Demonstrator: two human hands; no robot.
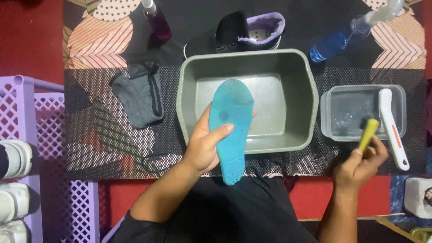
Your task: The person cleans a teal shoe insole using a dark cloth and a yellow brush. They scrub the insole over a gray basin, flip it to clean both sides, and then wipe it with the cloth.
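Hands work over a patterned mat: the left hand (204, 146) grips a teal foam insole (230, 128), holding it tilted above the near rim of a grey-green plastic basin (303, 90). The right hand (360, 164) clenches a yellow-handled brush (368, 133), its head dipped into a small clear plastic tub (328, 119) beside a white brush (391, 128).

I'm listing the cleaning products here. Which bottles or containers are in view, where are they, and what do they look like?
Spray bottle: top right, clear, blue liquid.
Second bottle: top left, dark reddish liquid.
Clear tub: right of grey basin, rectangular; the right hand dips a yellow-handled brush into it.
No labels or screens visible.
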